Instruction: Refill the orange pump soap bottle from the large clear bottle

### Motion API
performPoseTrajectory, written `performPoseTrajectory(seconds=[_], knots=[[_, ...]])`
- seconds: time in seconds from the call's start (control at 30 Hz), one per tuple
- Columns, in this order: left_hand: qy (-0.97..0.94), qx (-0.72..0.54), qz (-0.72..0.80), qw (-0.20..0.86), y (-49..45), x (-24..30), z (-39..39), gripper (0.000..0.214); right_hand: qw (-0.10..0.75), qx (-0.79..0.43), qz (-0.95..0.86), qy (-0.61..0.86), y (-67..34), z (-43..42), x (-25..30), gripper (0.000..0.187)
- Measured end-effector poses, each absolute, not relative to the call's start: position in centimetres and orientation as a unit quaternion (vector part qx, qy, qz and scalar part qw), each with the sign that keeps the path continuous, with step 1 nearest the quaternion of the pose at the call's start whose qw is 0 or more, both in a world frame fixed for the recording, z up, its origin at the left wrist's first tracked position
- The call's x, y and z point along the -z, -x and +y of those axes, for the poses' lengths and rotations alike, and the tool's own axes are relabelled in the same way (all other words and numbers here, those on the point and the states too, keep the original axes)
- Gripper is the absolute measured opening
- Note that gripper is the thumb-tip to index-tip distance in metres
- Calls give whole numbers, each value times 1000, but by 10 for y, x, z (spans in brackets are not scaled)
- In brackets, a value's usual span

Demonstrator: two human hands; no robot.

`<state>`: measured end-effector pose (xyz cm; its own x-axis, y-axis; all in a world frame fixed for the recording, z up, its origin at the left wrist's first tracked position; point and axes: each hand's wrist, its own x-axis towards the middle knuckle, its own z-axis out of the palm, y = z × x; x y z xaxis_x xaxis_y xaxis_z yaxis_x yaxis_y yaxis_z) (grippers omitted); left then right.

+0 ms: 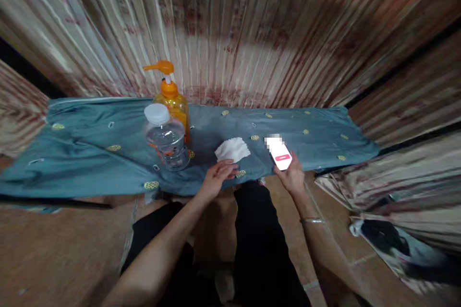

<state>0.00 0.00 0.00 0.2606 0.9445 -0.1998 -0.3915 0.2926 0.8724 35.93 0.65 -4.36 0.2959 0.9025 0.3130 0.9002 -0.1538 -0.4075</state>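
Observation:
In my right hand [292, 176] is a smartphone [282, 156] with a bright white screen and a red bar across its lower part. The fingers wrap round the phone's lower end, above the front edge of the cloth-covered surface. My left hand [218, 176] reaches over that edge with its fingers stretched out, holding nothing that I can see. Right by its fingertips lies a white crumpled tissue or small cloth [233, 149] with a wavy edge. Whether the fingers touch it, I cannot tell.
A clear plastic bottle with a white cap [167, 141] stands left of the tissue. Behind it is an orange pump bottle [175, 103]. A teal patterned cloth [97, 153] covers the narrow surface, backed by a striped curtain [223, 33]. Dark items [385, 237] lie on the floor at right.

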Motion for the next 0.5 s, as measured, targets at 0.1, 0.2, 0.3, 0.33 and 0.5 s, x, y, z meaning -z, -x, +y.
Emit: performPoseTrajectory(seconds=[0.1,0.2,0.3,0.33,0.5], knots=[[-359,-470,384,709,2,0,-1,78,278,-8,-568,775,-372,14,37,112],[-359,-468,390,707,4,3,-3,77,273,-22,-529,803,-388,30,26,114],[-359,-471,399,700,4,7,-5,81,261,-28,-484,835,-408,51,12,113],[-358,-475,403,696,4,8,-6,84,260,-29,-473,842,-415,57,7,113],[-356,-480,419,684,9,6,-11,93,235,-37,-425,873,-436,74,-11,115]])
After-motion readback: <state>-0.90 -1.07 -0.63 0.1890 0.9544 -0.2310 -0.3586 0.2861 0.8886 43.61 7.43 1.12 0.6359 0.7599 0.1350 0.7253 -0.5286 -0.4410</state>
